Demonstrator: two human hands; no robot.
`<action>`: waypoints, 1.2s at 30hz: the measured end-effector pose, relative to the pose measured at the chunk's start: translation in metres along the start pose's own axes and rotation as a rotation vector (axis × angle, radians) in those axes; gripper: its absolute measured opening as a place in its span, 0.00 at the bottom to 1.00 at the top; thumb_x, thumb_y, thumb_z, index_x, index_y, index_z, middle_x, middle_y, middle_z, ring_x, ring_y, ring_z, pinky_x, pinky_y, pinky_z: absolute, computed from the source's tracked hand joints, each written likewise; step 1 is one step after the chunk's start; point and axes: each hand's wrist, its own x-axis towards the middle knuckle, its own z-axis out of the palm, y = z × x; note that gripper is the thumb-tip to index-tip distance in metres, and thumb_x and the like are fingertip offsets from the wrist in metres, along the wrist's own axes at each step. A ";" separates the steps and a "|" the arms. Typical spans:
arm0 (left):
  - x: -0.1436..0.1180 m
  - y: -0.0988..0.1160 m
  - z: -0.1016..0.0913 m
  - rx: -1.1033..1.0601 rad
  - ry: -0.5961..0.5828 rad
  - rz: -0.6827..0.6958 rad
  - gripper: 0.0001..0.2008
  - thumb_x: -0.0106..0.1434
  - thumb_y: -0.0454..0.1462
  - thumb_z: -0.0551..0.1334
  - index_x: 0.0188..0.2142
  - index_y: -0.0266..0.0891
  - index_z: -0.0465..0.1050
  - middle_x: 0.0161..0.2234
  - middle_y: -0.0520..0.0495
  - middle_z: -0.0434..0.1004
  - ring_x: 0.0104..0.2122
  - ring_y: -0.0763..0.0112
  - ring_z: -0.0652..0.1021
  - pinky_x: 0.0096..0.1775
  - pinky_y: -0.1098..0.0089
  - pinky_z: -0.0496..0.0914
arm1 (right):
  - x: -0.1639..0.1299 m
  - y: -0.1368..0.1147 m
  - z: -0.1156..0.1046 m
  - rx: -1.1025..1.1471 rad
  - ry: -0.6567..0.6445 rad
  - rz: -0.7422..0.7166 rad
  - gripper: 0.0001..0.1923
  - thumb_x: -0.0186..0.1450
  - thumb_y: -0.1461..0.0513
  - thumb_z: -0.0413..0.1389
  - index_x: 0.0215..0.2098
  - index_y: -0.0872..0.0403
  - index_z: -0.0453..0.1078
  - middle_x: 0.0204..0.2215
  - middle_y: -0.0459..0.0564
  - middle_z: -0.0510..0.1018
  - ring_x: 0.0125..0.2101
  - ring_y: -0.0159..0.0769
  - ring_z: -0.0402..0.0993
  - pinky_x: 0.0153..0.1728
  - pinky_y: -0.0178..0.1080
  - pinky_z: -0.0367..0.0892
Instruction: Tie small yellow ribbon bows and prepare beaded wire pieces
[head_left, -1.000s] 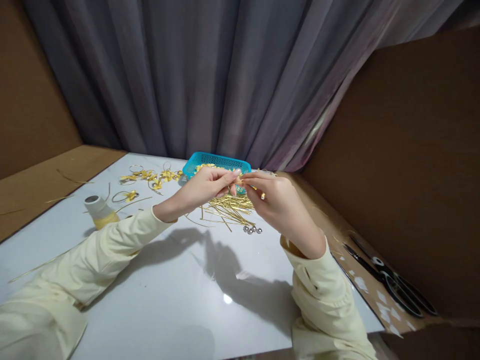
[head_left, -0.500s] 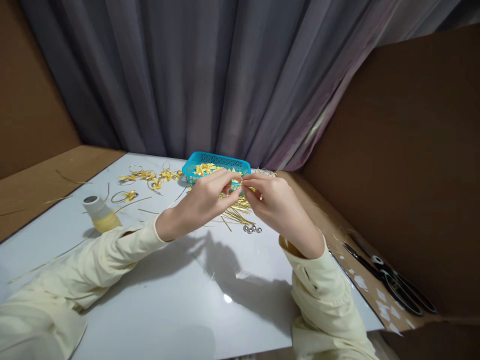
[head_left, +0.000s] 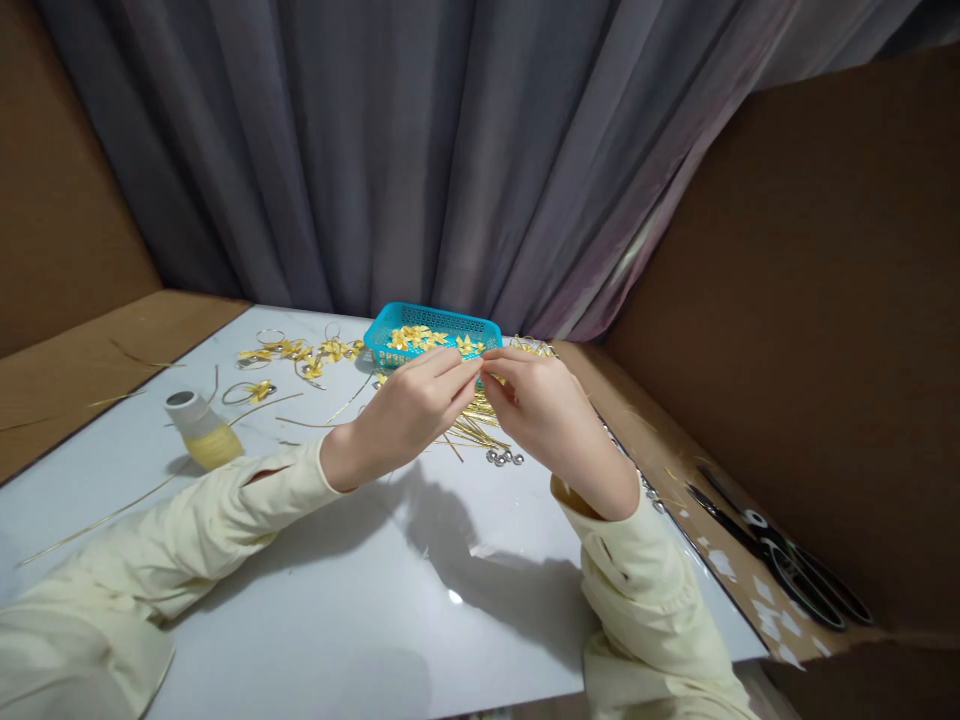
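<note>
My left hand (head_left: 416,405) and my right hand (head_left: 551,405) meet fingertip to fingertip above the white table, both pinched closed. Whatever lies between the fingertips is hidden or too small to name. Just behind them stands a blue basket (head_left: 380,325) with yellow flower-like pieces (head_left: 414,337) in it. Under the hands lies a bundle of gold wire strips (head_left: 474,430). Several silver beads (head_left: 504,458) sit near my right wrist, on the table.
A thread spool (head_left: 202,430) with yellow thread stands at the left. Wire rings with yellow flowers (head_left: 300,352) lie at the back left. Black-handled scissors (head_left: 784,560) and white scraps (head_left: 765,605) rest on the brown board at right. Grey curtains (head_left: 390,150) hang behind.
My left hand's fingers have closed in flatter against the right fingertips. My right forearm has shifted slightly left. More of the yellow pieces in the basket shows.
</note>
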 end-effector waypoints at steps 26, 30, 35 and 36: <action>0.007 -0.005 -0.007 -0.338 -0.161 -0.385 0.08 0.60 0.34 0.61 0.30 0.35 0.78 0.19 0.53 0.69 0.21 0.76 0.66 0.25 0.74 0.59 | 0.006 0.009 -0.009 0.264 -0.164 0.086 0.13 0.62 0.67 0.51 0.27 0.61 0.77 0.12 0.44 0.69 0.16 0.24 0.55 0.21 0.33 0.50; 0.004 -0.005 -0.005 -0.248 -0.148 -0.257 0.11 0.63 0.36 0.58 0.28 0.36 0.77 0.19 0.52 0.69 0.21 0.75 0.66 0.26 0.73 0.59 | 0.006 0.007 -0.010 0.262 -0.175 0.091 0.13 0.62 0.67 0.51 0.27 0.60 0.77 0.11 0.43 0.68 0.16 0.25 0.57 0.22 0.33 0.52; 0.002 -0.004 -0.003 -0.199 -0.130 -0.184 0.15 0.65 0.33 0.54 0.25 0.36 0.75 0.23 0.49 0.73 0.23 0.74 0.68 0.27 0.72 0.59 | 0.005 0.007 -0.009 0.260 -0.207 0.089 0.13 0.62 0.68 0.51 0.30 0.60 0.78 0.11 0.42 0.67 0.16 0.25 0.57 0.23 0.33 0.52; 0.002 -0.004 -0.004 -0.206 -0.131 -0.191 0.15 0.65 0.32 0.54 0.25 0.36 0.75 0.22 0.49 0.73 0.23 0.74 0.67 0.26 0.72 0.59 | 0.005 0.007 -0.009 0.258 -0.209 0.085 0.13 0.62 0.68 0.51 0.31 0.60 0.78 0.11 0.42 0.67 0.16 0.25 0.57 0.23 0.33 0.52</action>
